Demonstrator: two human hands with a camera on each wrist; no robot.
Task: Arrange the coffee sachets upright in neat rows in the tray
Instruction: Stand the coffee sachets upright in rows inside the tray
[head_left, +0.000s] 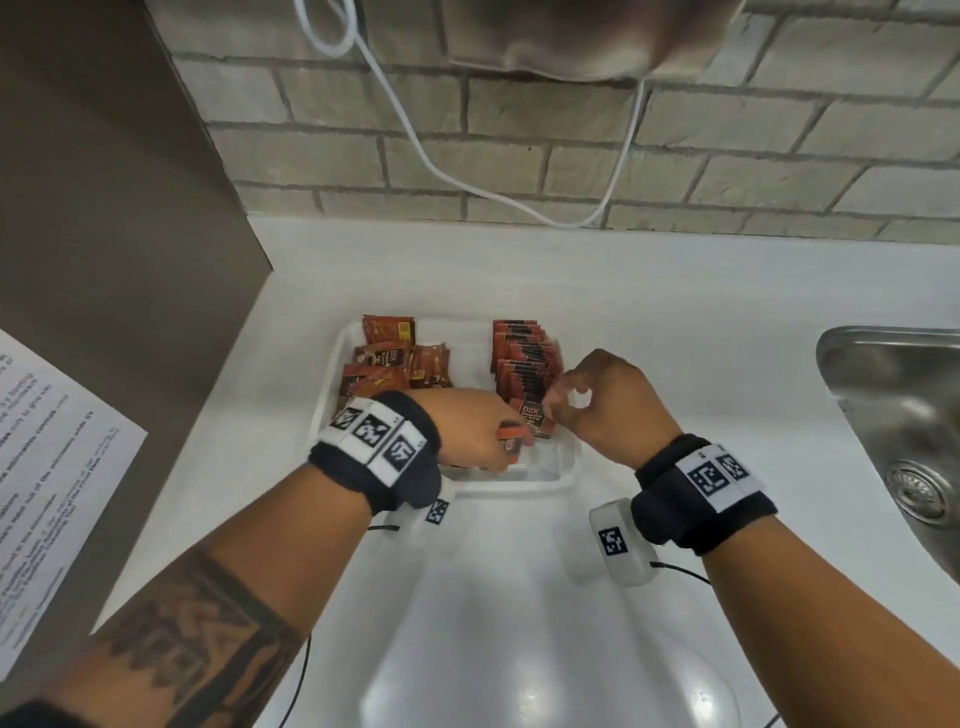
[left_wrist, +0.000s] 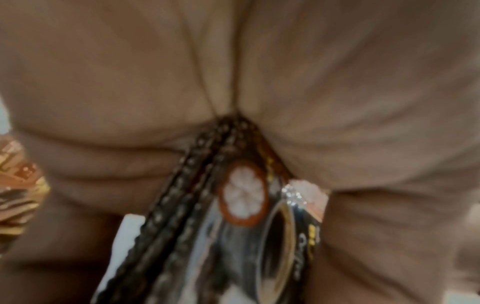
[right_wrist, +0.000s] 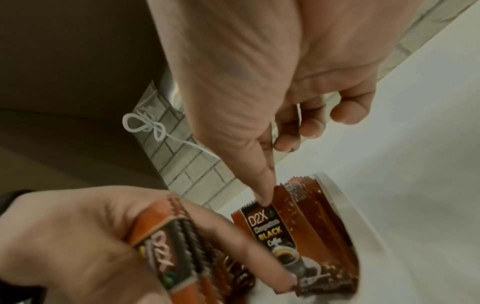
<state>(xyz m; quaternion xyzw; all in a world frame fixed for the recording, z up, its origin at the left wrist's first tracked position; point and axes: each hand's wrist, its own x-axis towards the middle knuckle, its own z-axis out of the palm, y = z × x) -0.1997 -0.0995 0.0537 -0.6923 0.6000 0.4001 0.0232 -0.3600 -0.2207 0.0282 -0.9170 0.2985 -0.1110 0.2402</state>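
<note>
Tray (head_left: 332, 364): upright row (head_left: 524, 364) along its right side; loose sachets (head_left: 395, 364) at its left remain. Left hand (head_left: 467, 423) grips a sachet bundle (head_left: 511, 441); right hand (head_left: 608, 400) pinches the row's front sachet (head_left: 532, 418).

One white tray (head_left: 566, 470) sitting on one counter (head_left: 675, 291). Two sachet groups in it: the loose left pile (head_left: 387, 364) showing about six, the upright right row (head_left: 524, 358) too packed to count. Two hands working, one sink (head_left: 904, 415) sitting far right.
</note>
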